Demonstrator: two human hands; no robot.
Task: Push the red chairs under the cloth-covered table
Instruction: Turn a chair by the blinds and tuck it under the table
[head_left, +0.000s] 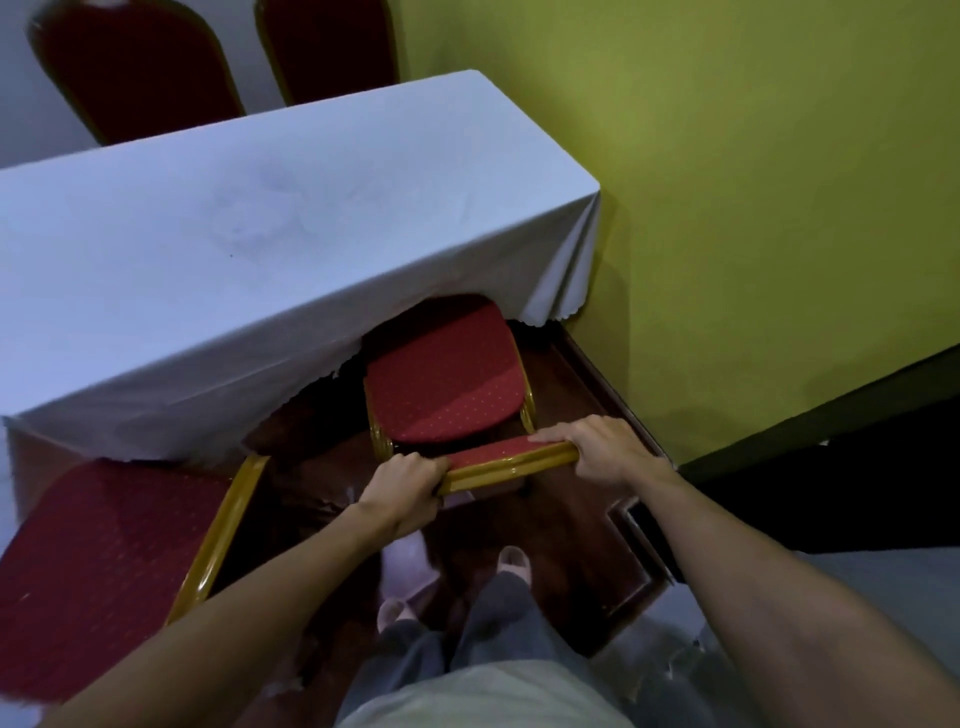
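both hands – on red chair backrest

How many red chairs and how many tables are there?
Red chairs: 4 (held chair, near-left chair, far-left chair, far-right chair)
Cloth-covered table: 1
Total: 5

The light is dim and soft; the far chairs are almost black, edges bend, and the forearms blur slightly.

yellow-green wall, dark wooden floor, dark baseboard, dim light
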